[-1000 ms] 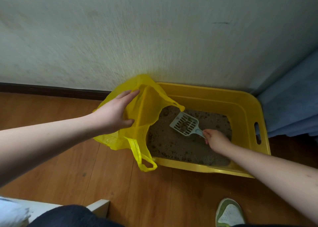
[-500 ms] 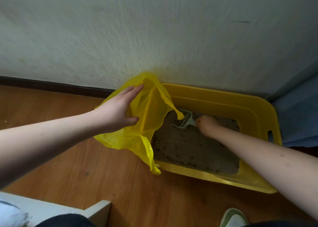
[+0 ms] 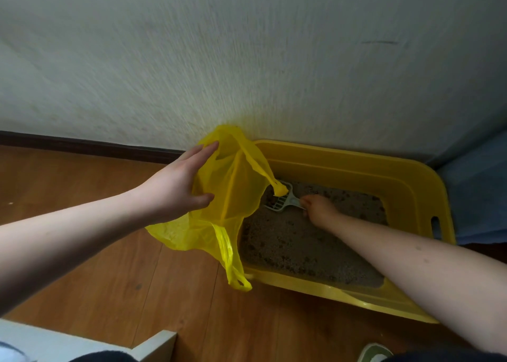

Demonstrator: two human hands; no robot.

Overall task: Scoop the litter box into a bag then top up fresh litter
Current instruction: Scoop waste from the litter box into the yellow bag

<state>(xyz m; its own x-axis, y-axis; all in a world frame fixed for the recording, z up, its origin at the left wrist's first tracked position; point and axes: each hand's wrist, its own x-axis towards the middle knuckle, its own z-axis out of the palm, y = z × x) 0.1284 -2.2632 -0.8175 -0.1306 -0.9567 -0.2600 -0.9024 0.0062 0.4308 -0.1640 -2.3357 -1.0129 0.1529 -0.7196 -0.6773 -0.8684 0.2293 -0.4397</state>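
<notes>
At the very bottom of the view a dark trouser leg (image 3: 98,357) and the toe of a pale green and white shoe (image 3: 374,353) show, with the corner of a white piece of furniture (image 3: 153,342) just left of them on the wooden floor (image 3: 115,274). Two bare forearms reach forward over that floor. The yellow litter box (image 3: 406,194) sits on the floor against the wall, its near rim crossed by the right forearm; grey-brown litter (image 3: 288,241) flecked with darker clumps fills its bottom, and a slot handle is cut into its right end. The left hand (image 3: 175,186) holds a thin yellow plastic bag (image 3: 227,197) at the box's left end, thumb pressed on the near side of the film and fingers stretched up along the far side, so the bag's mouth stands open toward the box; one loop handle hangs down over the box's near left corner, the other droops over the litter. The right hand (image 3: 318,208) grips the handle of a pale slotted scoop (image 3: 282,201), fingers curled round it, the scoop's head lying at the bag's mouth, partly hidden by the drooping handle. Whether anything lies in the scoop cannot be told. Beyond stands a dark skirting board (image 3: 82,145) and a textured white wall (image 3: 247,60), with blue fabric (image 3: 477,191) at the right edge.
</notes>
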